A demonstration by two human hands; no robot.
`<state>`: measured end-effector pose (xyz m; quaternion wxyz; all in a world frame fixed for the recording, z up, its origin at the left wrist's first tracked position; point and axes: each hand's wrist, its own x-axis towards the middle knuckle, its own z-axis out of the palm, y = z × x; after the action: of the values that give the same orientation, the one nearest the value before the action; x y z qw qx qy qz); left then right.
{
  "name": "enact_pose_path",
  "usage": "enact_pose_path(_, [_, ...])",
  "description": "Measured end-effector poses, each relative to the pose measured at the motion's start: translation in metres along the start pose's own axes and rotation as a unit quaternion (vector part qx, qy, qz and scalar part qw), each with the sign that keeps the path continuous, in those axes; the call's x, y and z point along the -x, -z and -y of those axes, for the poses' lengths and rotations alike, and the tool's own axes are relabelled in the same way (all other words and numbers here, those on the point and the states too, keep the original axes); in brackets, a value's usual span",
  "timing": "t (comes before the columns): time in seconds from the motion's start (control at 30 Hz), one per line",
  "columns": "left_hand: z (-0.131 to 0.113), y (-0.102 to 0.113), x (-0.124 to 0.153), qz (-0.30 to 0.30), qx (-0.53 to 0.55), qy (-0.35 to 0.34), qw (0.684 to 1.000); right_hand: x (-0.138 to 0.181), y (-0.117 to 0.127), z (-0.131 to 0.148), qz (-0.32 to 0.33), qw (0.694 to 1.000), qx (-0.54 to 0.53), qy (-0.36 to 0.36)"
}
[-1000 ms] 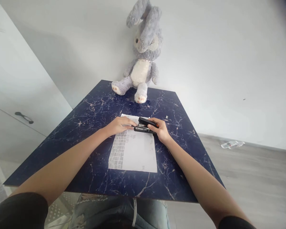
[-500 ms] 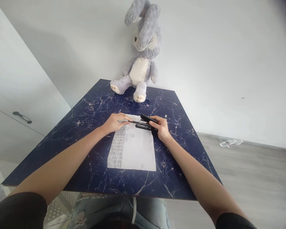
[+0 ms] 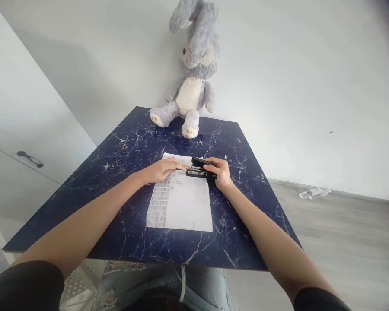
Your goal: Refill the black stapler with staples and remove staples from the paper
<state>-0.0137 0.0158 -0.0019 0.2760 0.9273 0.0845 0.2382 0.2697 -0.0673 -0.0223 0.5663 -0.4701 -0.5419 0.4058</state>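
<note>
A black stapler is held above the printed paper sheet, its top arm raised away from its base. My right hand is closed around its rear end, with the thumb along the side. At the stapler's front end is my left hand, fingers stretched toward it and pressed together on a thin dark strip in line with the stapler. The fingertips touch or nearly touch the base. The sheet lies flat on the table, with rows of print down its left side.
The dark blue marbled table carries a grey plush rabbit at its far edge, against the wall. A small grey piece lies beyond my right hand. A clear plastic item is on the floor at right. A cabinet handle is at left.
My left hand has moved right, closer to the stapler's front, and the dark strip between hand and stapler shows much shorter. My right hand keeps hold of the stapler.
</note>
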Motion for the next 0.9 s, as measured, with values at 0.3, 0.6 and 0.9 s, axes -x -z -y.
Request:
enact_pose_path(0.3, [-0.0014, 0.0008, -0.0013, 0.021, 0.005, -0.010, 1.000, -0.0008, 0.0006, -0.0013, -0.003, 1.000, -0.009, -0.006])
enact_pose_path(0.6, [0.0014, -0.0008, -0.0010, -0.010, -0.002, -0.020, 1.000, -0.0011, 0.0012, -0.0030, 0.005, 1.000, -0.012, -0.011])
enact_pose_path(0.9, [0.0039, -0.0050, -0.0005, -0.026, -0.036, -0.037, 0.998, 0.0003, -0.0016, 0.0002, 0.024, 1.000, -0.014, -0.008])
